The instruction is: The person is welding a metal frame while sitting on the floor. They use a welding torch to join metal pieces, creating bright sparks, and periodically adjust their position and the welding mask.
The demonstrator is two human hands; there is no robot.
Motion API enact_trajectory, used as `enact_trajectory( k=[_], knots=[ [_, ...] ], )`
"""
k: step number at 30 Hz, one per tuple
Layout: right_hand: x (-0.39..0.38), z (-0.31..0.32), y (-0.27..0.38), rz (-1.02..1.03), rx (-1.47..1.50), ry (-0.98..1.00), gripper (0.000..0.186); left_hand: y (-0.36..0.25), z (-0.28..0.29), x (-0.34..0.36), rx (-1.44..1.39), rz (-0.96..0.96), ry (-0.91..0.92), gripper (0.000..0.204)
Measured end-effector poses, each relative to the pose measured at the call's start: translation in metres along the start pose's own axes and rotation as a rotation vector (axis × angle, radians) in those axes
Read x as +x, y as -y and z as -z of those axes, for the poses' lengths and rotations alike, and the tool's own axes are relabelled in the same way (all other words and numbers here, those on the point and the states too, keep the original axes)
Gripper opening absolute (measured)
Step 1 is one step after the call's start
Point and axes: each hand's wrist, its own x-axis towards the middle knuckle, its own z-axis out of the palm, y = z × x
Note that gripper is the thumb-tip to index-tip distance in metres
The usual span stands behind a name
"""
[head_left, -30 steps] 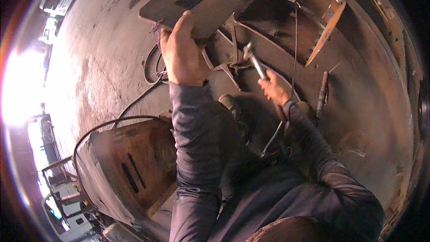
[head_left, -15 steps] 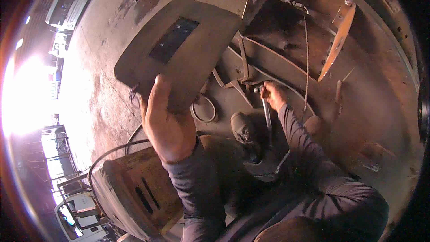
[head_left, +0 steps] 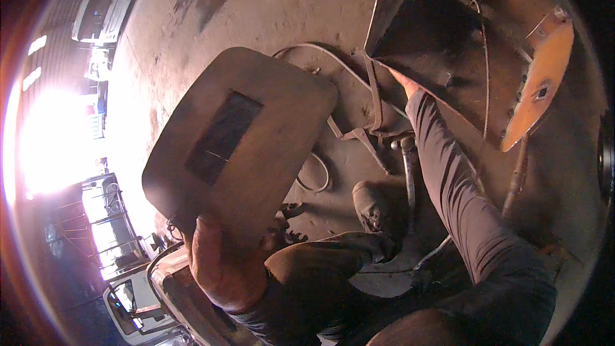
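Fingers of the left hand are clamped on the near end of a dark hand shield, by its lower-left corner: thumb on the face, other fingertips hidden. Shield hangs over the floor, tilted, left of the boot. Right hand is bare, stretched to the near-left corner of the rusty metal piece; can't tell whether the fingers are gripping that edge or just lying against it. Hammer is on the boot's right side, under the right forearm, apart from the hand.

Risks, my read: shield is held at one end only, so a loose grip could let it twist or drop. It also blocks the view of the floor behind it. Rough metal edge could cut bare fingertips if they slide. Cable loop and bent straps could snag the boot on a step. Sleeve could knock the hammer.

Labels: nothing legible on shield, metal or hammer; parked vehicles are too small to read.
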Motion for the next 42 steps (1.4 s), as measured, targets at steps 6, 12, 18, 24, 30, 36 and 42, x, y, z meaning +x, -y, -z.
enact_trajectory(
  k=[6,12,18,24,30,36,42],
  knots=[
    [0.016,0.018,-0.011,-0.025,-0.009,-0.041,0.043,-0.021,-0.022,0.02,-0.542,0.336,0.002,0.049],
    [0.021,0.02,0.016,0.002,-0.041,-0.056,0.04,-0.024,-0.039,0.03,-0.754,0.404,0.056,0.048],
    [0.018,0.025,0.001,-0.052,-0.048,-0.095,0.038,-0.036,-0.034,0.03,-0.883,0.458,0.074,0.047],
    [0.022,0.023,0.007,-0.098,-0.088,-0.138,0.035,-0.049,-0.026,0.025,-1.138,0.467,0.164,0.047],
    [-0.071,0.017,-0.022,0.043,-0.835,-0.116,0.016,-0.027,-0.042,0.011,-0.382,0.25,-0.101,0.043],
    [-0.273,-0.019,-0.042,-0.169,-1.495,0.054,0.018,-0.017,-0.013,0.009,-0.354,0.288,0.204,0.038],
    [-0.426,-0.068,0.023,-0.338,-1.846,-0.109,0.021,-0.027,0.022,-0.008,-0.892,0.495,0.144,0.031]
  ],
)
